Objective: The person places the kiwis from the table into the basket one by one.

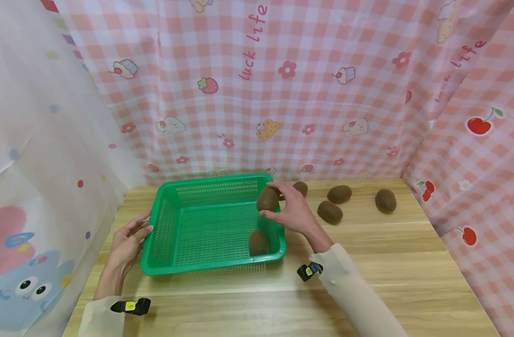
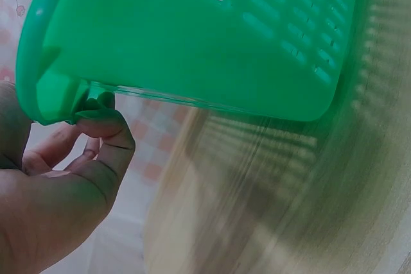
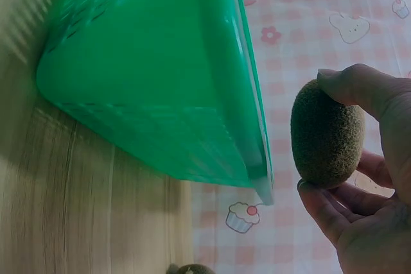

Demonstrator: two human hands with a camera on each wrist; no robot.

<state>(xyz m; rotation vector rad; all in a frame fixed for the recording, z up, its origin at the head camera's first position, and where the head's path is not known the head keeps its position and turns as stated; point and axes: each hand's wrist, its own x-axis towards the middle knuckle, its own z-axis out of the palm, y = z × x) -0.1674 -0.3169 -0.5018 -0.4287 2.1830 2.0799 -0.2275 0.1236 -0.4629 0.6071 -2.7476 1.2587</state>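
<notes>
A person's right hand point(image 1: 295, 213) pinches a kiwi point(image 1: 267, 199) between thumb and fingertips just above the far right rim of a green basket point(image 1: 164, 231), while the left hand point(image 1: 128, 241), fingers relaxed, rests against the basket's left side, seemingly steadying it; one kiwi point(image 1: 258, 243) already lies inside.

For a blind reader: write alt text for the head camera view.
A person's right hand holds a brown kiwi over the right rim of a green plastic basket on a wooden table. The left hand rests against the basket's left side; one kiwi lies inside it, four more behind.
</notes>
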